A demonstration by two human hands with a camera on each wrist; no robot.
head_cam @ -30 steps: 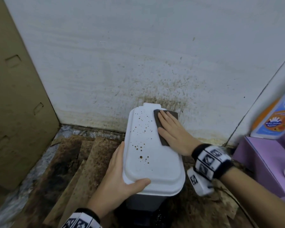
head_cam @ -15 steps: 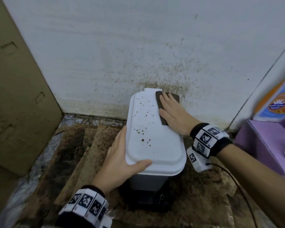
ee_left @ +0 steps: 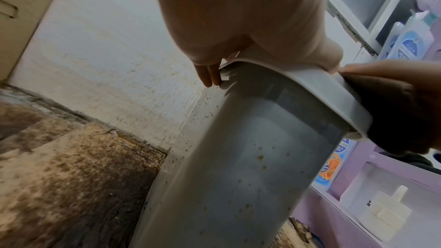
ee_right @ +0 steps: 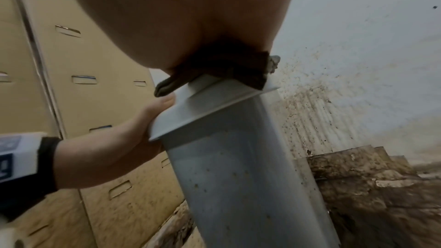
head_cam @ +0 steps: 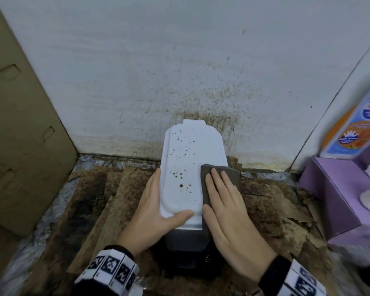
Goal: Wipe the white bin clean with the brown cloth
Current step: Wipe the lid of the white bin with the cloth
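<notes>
Head view: a white bin (head_cam: 190,167) is standing on the floor against a stained white wall (head_cam: 179,71), its long lid running away from the person toward that wall. Brown spots are dotting the left and middle of the lid. A brown cloth (head_cam: 220,174) is lying on the lid's right side, draping over the right edge. The right hand (head_cam: 229,214) is pressing it down with fingers flat and straight, not curled round it. The left hand (head_cam: 156,212) is gripping the lid's near left corner, thumb on top and fingers along the side, steadying the bin. The spots are lying just to the left of the cloth, so the next stroke probably needs to be travelling leftward and along the lid's length; the left thumb is sitting close to that path. Soiled cardboard sheets (head_cam: 98,199) are covering the floor. A cardboard box (head_cam: 19,124) is standing at the left, a purple box (head_cam: 340,193) and a bottle (head_cam: 355,129) at the right, all apart from the bin.
</notes>
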